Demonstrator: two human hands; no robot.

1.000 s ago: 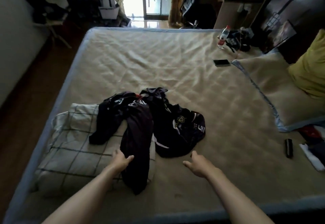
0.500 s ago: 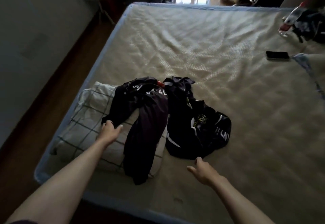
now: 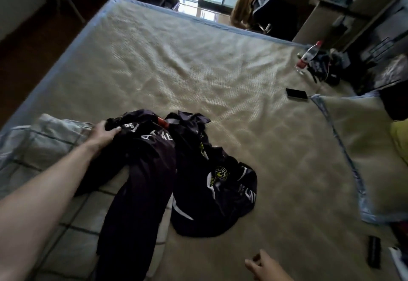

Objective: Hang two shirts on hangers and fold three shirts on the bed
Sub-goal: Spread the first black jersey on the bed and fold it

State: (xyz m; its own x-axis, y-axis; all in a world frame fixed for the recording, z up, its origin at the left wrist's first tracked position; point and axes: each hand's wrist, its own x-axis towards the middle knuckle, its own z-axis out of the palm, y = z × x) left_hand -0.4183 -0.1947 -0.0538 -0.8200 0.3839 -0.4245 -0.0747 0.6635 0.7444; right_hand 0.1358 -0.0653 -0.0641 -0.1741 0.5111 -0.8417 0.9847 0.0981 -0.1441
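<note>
Left hand moved up, now gripping shirt.

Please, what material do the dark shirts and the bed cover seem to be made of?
Dark shirts: probably smooth synthetic sports fabric, with a slight sheen and printed letters and crest. Bed cover: apparently a woven or quilted textile, with a fine dimpled, wrinkled surface and blue edging.

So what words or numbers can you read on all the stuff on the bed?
"AT AL": white letters on the dark shirt that the left hand grips; folds hide the rest.
Small white mark near the hand on that shirt: too blurred to read.
Round yellow badge on the second dark shirt: its ring of text is too small to read.
Small white print beside the badge: unreadable.
Bottle label: red, no words legible.
</note>
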